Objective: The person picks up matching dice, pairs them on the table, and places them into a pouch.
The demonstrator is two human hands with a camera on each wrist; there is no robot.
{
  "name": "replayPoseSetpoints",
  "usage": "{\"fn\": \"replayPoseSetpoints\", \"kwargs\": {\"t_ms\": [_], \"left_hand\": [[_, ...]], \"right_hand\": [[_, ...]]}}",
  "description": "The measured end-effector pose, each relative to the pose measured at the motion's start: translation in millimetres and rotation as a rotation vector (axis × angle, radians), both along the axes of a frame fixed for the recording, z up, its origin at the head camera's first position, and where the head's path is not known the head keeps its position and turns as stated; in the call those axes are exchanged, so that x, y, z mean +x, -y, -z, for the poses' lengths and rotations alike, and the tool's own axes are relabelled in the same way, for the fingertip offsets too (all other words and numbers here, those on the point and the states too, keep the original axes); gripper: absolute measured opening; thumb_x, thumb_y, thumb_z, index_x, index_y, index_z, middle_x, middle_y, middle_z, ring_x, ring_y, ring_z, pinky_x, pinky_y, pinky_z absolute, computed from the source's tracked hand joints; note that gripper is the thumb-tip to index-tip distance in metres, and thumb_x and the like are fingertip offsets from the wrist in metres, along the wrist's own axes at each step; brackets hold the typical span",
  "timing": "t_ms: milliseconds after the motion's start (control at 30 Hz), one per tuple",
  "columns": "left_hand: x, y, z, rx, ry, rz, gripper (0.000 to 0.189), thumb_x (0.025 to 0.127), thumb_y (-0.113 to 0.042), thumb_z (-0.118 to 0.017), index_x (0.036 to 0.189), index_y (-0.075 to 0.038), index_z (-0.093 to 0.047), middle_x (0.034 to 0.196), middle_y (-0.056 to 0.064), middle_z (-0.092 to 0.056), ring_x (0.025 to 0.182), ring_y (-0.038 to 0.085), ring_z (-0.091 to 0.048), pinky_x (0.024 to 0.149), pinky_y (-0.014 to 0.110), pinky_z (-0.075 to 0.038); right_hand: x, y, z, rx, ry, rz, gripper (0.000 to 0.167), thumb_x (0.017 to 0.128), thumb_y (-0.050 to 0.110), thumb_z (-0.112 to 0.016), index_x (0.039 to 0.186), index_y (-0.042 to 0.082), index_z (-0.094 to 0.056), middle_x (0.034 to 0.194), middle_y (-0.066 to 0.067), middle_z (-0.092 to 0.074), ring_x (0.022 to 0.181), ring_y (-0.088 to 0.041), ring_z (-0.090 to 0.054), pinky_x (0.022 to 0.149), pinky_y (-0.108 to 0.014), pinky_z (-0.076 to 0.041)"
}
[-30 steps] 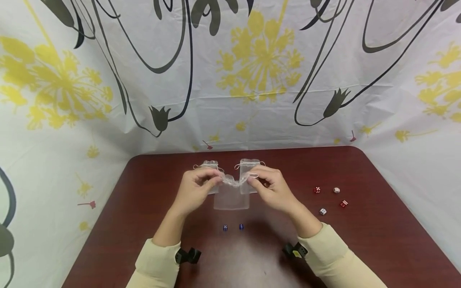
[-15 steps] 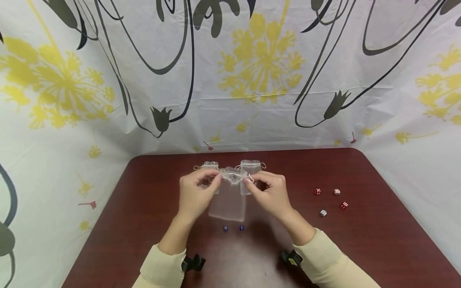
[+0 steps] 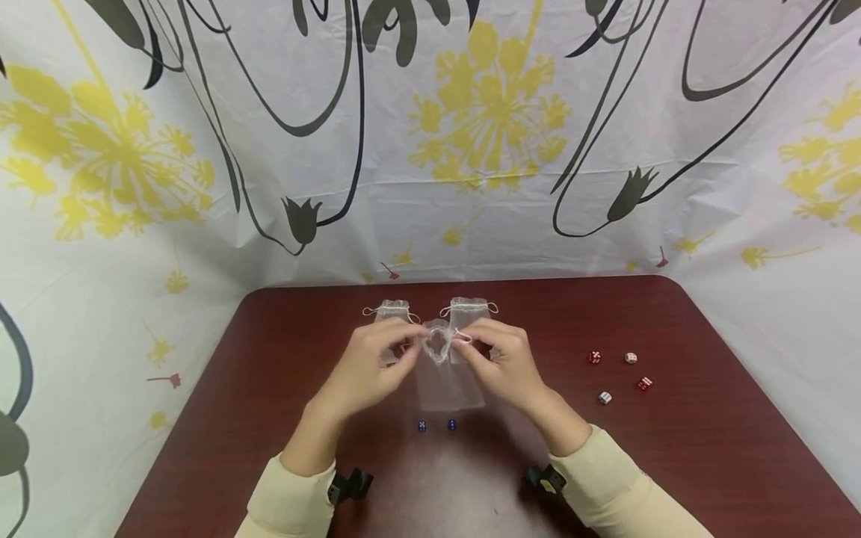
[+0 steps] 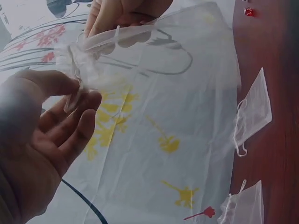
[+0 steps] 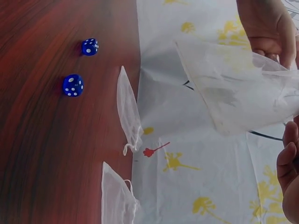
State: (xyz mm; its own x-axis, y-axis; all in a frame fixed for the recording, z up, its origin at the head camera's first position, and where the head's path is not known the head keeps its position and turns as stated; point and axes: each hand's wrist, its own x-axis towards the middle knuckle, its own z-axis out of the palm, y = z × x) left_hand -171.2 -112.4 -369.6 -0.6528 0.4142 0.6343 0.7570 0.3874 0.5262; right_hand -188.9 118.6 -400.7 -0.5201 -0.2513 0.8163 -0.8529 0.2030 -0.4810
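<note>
Pinching, in the head view, a sheer drawstring bag by its gathered mouth between the thumb and fingers of the left hand and those of the right hand. Holding that mouth in a small ringed gap over the middle of the dark red tabletop, with a white cord loop at the right fingertips. Partly covering two flat bags lying toward the far edge. Having two blue dice just on the near side of the bag's lower edge, and two red dice with two white dice well off to the right. Wearing pale sleeves with a black device at each cuff. Facing a white cloth printed with yellow flowers. In the left wrist view, gripping the frilled rim between left thumb and forefinger, curling the other left fingers loosely; showing right fingers partly through the sheer fabric. In the right wrist view, holding the bag raised off the tabletop before the cloth. Catching both hands only partly at the right edge; cannot tell from there how the right fingers meet the rim.
</note>
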Motion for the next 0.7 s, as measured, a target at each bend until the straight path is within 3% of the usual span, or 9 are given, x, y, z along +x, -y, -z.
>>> {"fn": "replayPoseSetpoints", "kwargs": {"t_ms": [133,233,333,533,700], "left_hand": [[-2.9,3.5,-0.6,-0.009,-0.099,-0.060,0.017,0.088,0.001,-0.075,0.103,-0.005,-0.077,0.095,0.001,-0.073,0.078,0.009,-0.064,0.065,0.026,-0.054],[-4.8,6.7,0.8,0.000,-0.134,-0.094,0.017,0.086,0.003,-0.075,0.102,-0.003,-0.077,0.097,0.004,-0.074,0.084,0.013,-0.069,0.072,0.026,-0.056],[-5.4,11.9,0.3,0.006,-0.144,-0.111,0.019,0.086,0.005,-0.075,0.103,-0.003,-0.076,0.100,0.005,-0.075,0.091,0.017,-0.070,0.079,0.028,-0.056],[-8.8,25.0,-0.3,0.038,-0.143,-0.125,0.020,0.087,0.008,-0.073,0.103,-0.003,-0.076,0.093,0.003,-0.073,0.071,0.015,-0.058,0.062,0.022,-0.045],[-12.6,31.3,0.8,0.040,-0.150,-0.147,0.019,0.086,0.007,-0.074,0.102,-0.003,-0.076,0.093,0.004,-0.073,0.080,0.015,-0.065,0.070,0.023,-0.050]], "right_hand": [[-0.8,0,0.3,0.001,-0.006,-0.005,0.013,0.081,-0.006,-0.077,0.085,0.006,-0.075,0.074,0.001,-0.065,0.059,-0.008,-0.049,0.050,-0.018,-0.037],[-1.2,-1,2.8,0.007,0.014,-0.005,0.013,0.081,-0.005,-0.078,0.087,0.006,-0.074,0.075,0.000,-0.065,0.058,-0.009,-0.049,0.048,-0.021,-0.038],[-1.4,0,7.1,0.020,0.054,0.002,0.012,0.081,-0.003,-0.079,0.089,0.006,-0.074,0.075,0.000,-0.065,0.056,-0.010,-0.050,0.045,-0.025,-0.041],[-1.6,2,17.3,0.011,0.114,0.049,0.020,0.076,-0.011,-0.079,0.091,-0.002,-0.070,0.070,-0.003,-0.062,0.054,-0.010,-0.051,0.042,-0.028,-0.045],[1.8,5,22.2,-0.021,0.128,0.069,0.023,0.074,-0.014,-0.078,0.088,-0.001,-0.066,0.067,-0.004,-0.061,0.054,-0.010,-0.051,0.043,-0.027,-0.045]]}}
